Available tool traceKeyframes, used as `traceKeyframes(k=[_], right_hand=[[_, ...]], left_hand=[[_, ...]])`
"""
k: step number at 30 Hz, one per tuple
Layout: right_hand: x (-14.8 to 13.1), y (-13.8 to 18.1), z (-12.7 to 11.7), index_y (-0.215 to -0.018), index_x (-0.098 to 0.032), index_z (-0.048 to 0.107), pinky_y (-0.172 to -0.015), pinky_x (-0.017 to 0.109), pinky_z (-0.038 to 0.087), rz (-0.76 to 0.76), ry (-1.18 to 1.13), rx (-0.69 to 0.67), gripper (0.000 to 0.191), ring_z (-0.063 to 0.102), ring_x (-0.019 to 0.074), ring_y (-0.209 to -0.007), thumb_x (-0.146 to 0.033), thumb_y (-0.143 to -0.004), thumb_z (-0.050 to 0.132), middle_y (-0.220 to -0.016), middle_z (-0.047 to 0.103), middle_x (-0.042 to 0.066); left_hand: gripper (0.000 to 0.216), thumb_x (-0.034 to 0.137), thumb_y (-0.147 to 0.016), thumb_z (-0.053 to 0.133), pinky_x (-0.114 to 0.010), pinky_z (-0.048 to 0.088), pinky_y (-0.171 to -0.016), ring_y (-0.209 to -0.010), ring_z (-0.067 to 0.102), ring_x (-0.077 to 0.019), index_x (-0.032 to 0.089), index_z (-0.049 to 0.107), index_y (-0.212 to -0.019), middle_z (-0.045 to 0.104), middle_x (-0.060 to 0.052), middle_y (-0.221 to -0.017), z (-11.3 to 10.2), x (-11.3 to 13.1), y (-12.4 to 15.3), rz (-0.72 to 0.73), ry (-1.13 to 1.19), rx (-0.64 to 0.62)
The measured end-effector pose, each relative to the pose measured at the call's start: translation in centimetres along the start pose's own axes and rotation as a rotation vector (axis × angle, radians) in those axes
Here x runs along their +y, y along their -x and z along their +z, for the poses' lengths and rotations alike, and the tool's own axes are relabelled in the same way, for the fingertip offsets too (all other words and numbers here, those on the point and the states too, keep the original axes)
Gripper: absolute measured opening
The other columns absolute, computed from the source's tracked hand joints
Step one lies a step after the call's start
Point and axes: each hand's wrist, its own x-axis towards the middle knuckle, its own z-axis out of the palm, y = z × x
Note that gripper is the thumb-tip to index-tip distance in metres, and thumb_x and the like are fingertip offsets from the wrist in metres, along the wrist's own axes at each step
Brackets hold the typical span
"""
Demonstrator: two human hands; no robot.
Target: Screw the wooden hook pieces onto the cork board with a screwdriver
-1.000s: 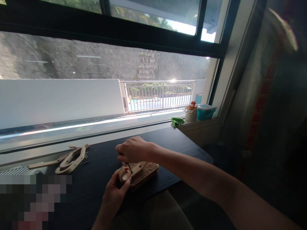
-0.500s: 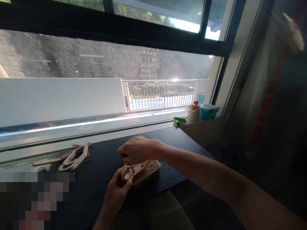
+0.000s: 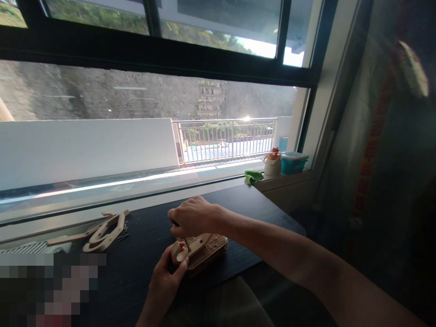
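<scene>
My left hand [image 3: 163, 277] grips the rounded end of a pale wooden piece [image 3: 195, 246] with dark holes in it. That piece lies on a brown wooden block [image 3: 207, 262] near the table's front edge. Above it, my right hand [image 3: 190, 217] is closed around what looks like a screwdriver [image 3: 187, 244]. Its thin metal shaft points down at the pale piece beside my left thumb, and its handle is mostly hidden in my fist. Whether the tip sits in a screw or a hole cannot be made out.
On the dark table [image 3: 238, 204], more curved pale wooden parts [image 3: 109, 231] lie at the left beside several screws [image 3: 125, 229]. A green cloth [image 3: 253, 177], a cream bottle [image 3: 272, 166] and a teal tub [image 3: 293, 164] stand along the window sill. A curtain [image 3: 371, 136] hangs at the right.
The view has tilted up slightly, so the surroundings sit lower in the picture. Both hands stay at the pale wooden piece, with the right hand's pose barely altered.
</scene>
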Motion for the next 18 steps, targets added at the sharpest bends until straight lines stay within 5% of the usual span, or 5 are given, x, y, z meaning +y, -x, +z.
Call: traceKeyframes(k=[18], right_hand=[[0.2, 1.0, 1.0, -0.099, -0.016, 0.058, -0.060, 0.031, 0.043, 0.067, -0.042, 0.090, 0.029, 0.064, 0.0231, -0.079, -0.035, -0.087, 0.040, -0.086, 0.068, 0.011]], left_hand=[[0.047, 0.044, -0.062, 0.063, -0.035, 0.047, -0.087, -0.096, 0.063, -0.0258, 0.018, 0.059, -0.101, 0.070, -0.006, -0.098, 0.1, 0.2, -0.1, -0.034, 0.024, -0.023]])
